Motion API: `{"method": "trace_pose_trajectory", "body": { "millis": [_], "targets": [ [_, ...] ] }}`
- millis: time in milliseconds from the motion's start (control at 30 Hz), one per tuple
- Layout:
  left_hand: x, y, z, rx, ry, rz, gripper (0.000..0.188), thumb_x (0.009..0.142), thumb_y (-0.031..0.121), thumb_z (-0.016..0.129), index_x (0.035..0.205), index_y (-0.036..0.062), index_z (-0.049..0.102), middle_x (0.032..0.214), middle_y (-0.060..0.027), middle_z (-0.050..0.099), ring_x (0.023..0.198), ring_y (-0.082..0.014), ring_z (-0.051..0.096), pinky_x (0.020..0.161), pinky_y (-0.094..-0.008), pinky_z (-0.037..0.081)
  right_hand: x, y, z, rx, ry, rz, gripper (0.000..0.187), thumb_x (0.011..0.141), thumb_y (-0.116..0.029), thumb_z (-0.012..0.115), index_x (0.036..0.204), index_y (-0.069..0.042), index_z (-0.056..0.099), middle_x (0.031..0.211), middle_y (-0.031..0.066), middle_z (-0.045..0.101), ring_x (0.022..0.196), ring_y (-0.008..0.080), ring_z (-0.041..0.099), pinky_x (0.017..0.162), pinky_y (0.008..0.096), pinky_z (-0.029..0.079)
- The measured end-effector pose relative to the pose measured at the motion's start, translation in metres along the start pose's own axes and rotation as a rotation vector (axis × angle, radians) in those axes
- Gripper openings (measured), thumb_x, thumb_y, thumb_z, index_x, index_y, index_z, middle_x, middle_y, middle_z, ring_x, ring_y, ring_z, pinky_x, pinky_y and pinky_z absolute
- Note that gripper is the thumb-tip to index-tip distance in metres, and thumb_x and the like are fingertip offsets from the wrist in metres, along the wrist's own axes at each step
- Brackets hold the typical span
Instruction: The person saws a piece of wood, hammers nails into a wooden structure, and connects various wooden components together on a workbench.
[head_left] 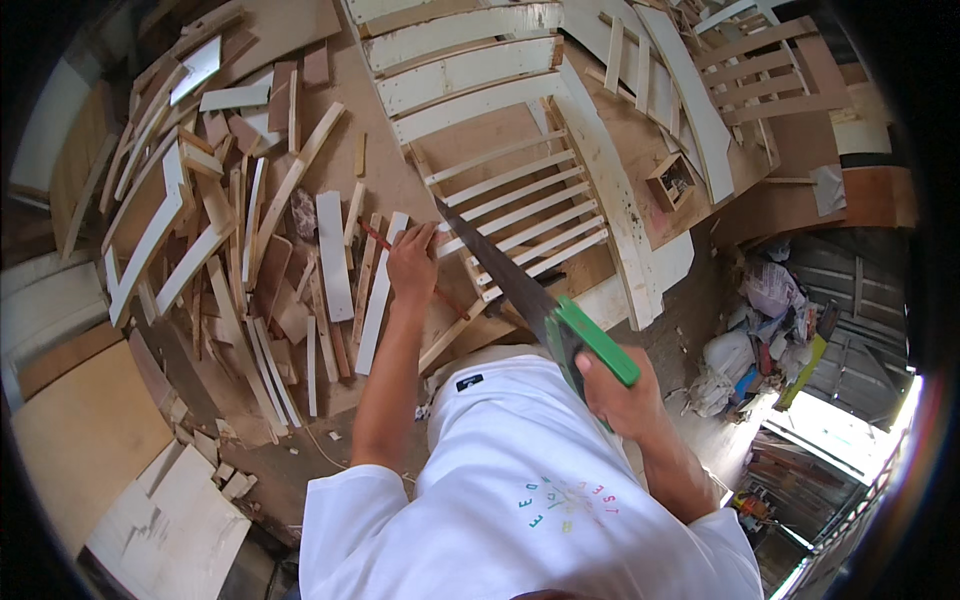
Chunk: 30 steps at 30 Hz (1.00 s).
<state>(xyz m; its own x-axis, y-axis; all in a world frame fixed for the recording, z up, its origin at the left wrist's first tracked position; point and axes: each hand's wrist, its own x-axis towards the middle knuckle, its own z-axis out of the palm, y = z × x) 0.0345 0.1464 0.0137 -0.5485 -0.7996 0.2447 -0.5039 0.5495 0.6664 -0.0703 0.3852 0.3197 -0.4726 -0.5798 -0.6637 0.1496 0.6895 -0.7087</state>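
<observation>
In my right hand [622, 392] is the green handle of a handsaw [510, 275]. Its long dark blade slants up and leftward across the left ends of several thin white slats [535, 208]. These slats belong to a white wooden frame [605, 190] lying on the work surface. My left hand [412, 262] is closed at the end of one white slat [455, 245], just left of the blade. A thin reddish-brown stick [450, 303] runs beneath my left wrist. Beside that hand lies a loose white board [378, 320].
Many wood offcuts [225, 235] are heaped on the left. A small wooden box [671, 182] of small pieces sits right of the frame, with a slatted panel [765, 75] behind. Bags and rags [760, 330] are piled at right. Pale plywood sheets [95, 430] lie lower left.
</observation>
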Motion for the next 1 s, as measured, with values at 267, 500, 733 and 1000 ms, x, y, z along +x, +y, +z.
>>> {"method": "trace_pose_trajectory", "body": {
  "millis": [267,500,733,1000],
  "targets": [
    [-0.007,-0.016,0.011,0.032,-0.013,0.040,0.019,0.090,0.012,0.070,0.109,0.0100,0.074,0.102,-0.0084,0.074,0.092,-0.0314,0.067,0.082,-0.0419,0.055,0.008,0.007,0.005,-0.071,0.062,-0.100,0.036,0.101,-0.023,0.064,0.071,-0.003,0.056,0.057,-0.0014,0.049,0.052,0.0074,0.043,0.047,0.0304,0.036],
    [-0.001,-0.010,0.011,-0.007,0.024,0.080,0.017,0.090,0.013,0.072,0.106,0.0094,0.076,0.105,-0.0101,0.075,0.091,-0.0320,0.069,0.079,-0.0416,0.056,0.011,0.023,0.012,-0.012,0.053,-0.117,0.036,0.100,-0.022,0.064,0.071,-0.002,0.057,0.058,-0.0010,0.053,0.052,0.0085,0.045,0.047,0.0311,0.037],
    [0.000,-0.004,0.010,-0.004,-0.019,0.022,0.020,0.090,0.012,0.071,0.109,0.0096,0.075,0.105,-0.0099,0.074,0.094,-0.0317,0.068,0.082,-0.0424,0.055,-0.006,-0.006,-0.010,0.065,0.050,0.084,0.038,0.099,-0.021,0.064,0.067,-0.002,0.055,0.056,-0.0027,0.048,0.054,0.0081,0.043,0.049,0.0307,0.036],
    [-0.003,-0.009,0.013,-0.065,-0.010,0.042,0.021,0.089,0.013,0.072,0.110,0.0106,0.075,0.104,-0.0083,0.075,0.092,-0.0307,0.068,0.081,-0.0416,0.055,0.021,0.029,0.016,-0.147,0.096,-0.211,0.033,0.099,-0.019,0.062,0.073,0.000,0.056,0.056,0.0019,0.047,0.054,0.0085,0.041,0.050,0.0331,0.038]
  ]
}}
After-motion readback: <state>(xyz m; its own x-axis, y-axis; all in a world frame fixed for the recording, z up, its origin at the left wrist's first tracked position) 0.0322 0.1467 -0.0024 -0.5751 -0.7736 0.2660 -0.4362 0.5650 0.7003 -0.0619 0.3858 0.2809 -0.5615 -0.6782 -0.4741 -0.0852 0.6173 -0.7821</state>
